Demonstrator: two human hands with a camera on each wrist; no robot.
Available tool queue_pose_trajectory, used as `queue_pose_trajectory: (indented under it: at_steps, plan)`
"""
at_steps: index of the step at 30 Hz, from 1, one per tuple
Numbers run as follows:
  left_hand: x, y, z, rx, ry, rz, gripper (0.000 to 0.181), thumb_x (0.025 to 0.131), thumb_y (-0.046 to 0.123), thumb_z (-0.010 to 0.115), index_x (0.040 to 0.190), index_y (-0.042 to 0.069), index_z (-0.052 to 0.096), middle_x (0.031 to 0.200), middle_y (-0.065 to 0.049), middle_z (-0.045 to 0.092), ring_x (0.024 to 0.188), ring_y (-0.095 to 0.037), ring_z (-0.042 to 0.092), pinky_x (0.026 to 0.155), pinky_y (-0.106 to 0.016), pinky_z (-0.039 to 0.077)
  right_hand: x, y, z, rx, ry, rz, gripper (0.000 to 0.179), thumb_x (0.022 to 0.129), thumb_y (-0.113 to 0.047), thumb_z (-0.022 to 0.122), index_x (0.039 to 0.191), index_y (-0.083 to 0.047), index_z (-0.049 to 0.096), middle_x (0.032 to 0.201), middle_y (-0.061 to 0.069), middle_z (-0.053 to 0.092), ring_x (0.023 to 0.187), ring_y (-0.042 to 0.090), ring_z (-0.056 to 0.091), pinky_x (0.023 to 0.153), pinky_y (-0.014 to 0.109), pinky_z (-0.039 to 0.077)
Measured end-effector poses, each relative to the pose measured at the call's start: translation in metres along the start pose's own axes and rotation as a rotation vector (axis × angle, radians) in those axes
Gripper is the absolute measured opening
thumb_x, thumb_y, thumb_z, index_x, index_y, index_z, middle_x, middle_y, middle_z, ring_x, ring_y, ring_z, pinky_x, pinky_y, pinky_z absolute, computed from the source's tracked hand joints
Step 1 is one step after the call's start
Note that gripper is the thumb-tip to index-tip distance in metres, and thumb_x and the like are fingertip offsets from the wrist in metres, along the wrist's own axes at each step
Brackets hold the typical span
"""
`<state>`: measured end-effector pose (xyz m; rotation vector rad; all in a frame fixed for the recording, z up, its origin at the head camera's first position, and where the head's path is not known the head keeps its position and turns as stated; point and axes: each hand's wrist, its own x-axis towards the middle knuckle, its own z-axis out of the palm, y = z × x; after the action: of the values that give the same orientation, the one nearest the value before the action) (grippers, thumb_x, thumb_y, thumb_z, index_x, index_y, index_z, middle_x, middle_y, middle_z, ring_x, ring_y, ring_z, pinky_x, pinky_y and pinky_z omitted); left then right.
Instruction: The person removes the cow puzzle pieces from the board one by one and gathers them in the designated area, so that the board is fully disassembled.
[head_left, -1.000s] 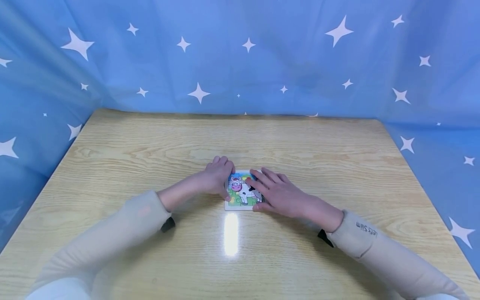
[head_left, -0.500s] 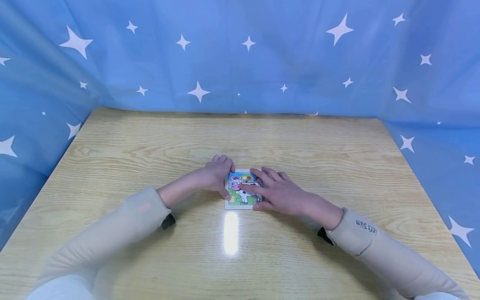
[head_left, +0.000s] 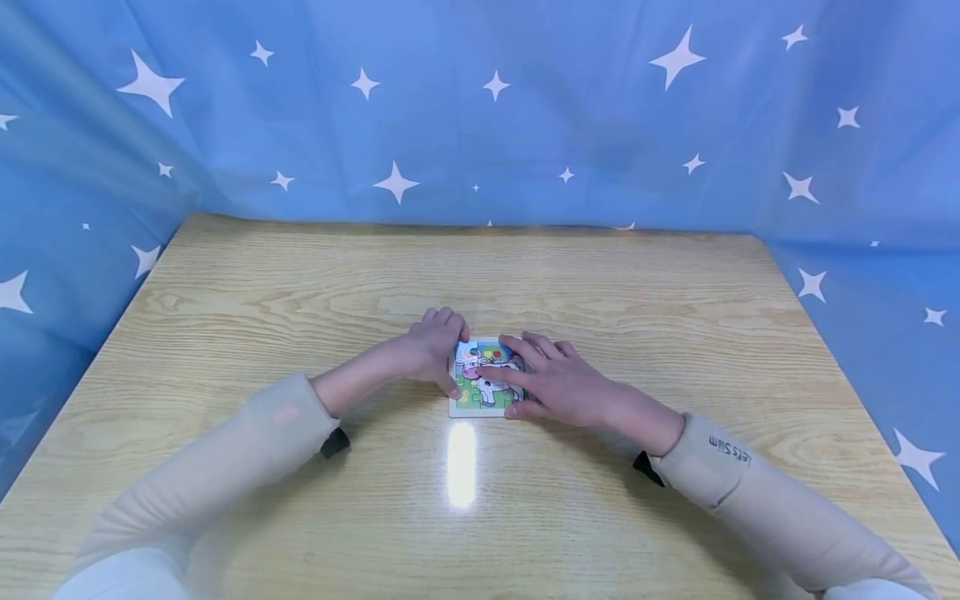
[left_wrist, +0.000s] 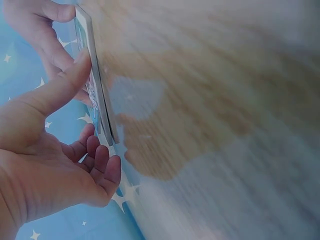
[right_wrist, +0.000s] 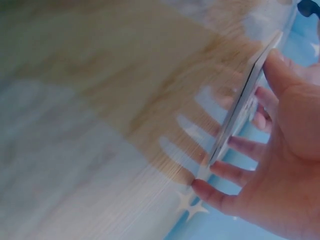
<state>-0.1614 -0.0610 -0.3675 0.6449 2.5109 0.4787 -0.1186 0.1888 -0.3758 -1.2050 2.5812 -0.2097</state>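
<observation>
A small square jigsaw puzzle with a cartoon cow and a pale frame lies flat on the table in the head view. My left hand holds its left side, thumb on the near part of the frame and curled fingers at the far left corner. In the left wrist view that thumb lies over the board's edge. My right hand spreads over the right side, its index finger reaching across the cow and its thumb at the near edge. The right wrist view shows the puzzle's thin edge beside the extended fingers.
The wooden table extends all around the puzzle. Behind it and along both sides hangs a blue curtain with white stars. A bright light reflection lies on the tabletop just in front of the puzzle.
My right index finger has shifted left across the cow picture, uncovering coloured shapes near the top. The left hand keeps its hold on the puzzle, which stays in place.
</observation>
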Motion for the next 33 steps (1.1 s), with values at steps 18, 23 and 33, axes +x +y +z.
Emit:
queue_pose_trajectory:
  at_steps: [18, 23, 33]
  plan:
    - [-0.0072, -0.0043, 0.0066, -0.081, 0.083, 0.076, 0.061, 0.088, 0.013, 0.095, 0.129, 0.004, 0.051, 0.129, -0.012, 0.059, 0.118, -0.03, 0.044, 0.105, -0.046, 0.041, 0.0001, -0.0002, 0.0002, 0.004, -0.013, 0.004, 0.06, 0.113, -0.04, 0.063, 0.169, -0.027, 0.047, 0.176, 0.024, 0.027, 0.157, 0.056, 0.029, 0.113, 0.075, 0.038]
    - [-0.0083, 0.0001, 0.0011, -0.136, 0.146, 0.114, 0.023, 0.105, 0.001, 0.072, 0.123, 0.0, 0.058, 0.12, -0.014, 0.064, 0.115, -0.031, 0.053, 0.102, -0.044, 0.047, 0.0004, 0.0002, 0.0002, -0.041, 0.0, -0.002, 0.061, 0.113, -0.042, 0.063, 0.17, -0.028, 0.045, 0.175, 0.024, 0.028, 0.156, 0.054, 0.033, 0.113, 0.072, 0.04]
    - [-0.0089, 0.0028, -0.0029, -0.128, 0.186, 0.138, 0.01, 0.106, -0.006, 0.065, 0.115, -0.003, 0.063, 0.107, -0.015, 0.07, 0.096, -0.027, 0.065, 0.088, -0.035, 0.057, -0.0013, 0.0014, 0.0017, -0.03, -0.023, 0.014, 0.062, 0.114, -0.044, 0.06, 0.171, -0.028, 0.042, 0.177, 0.024, 0.024, 0.159, 0.055, 0.027, 0.116, 0.073, 0.035]
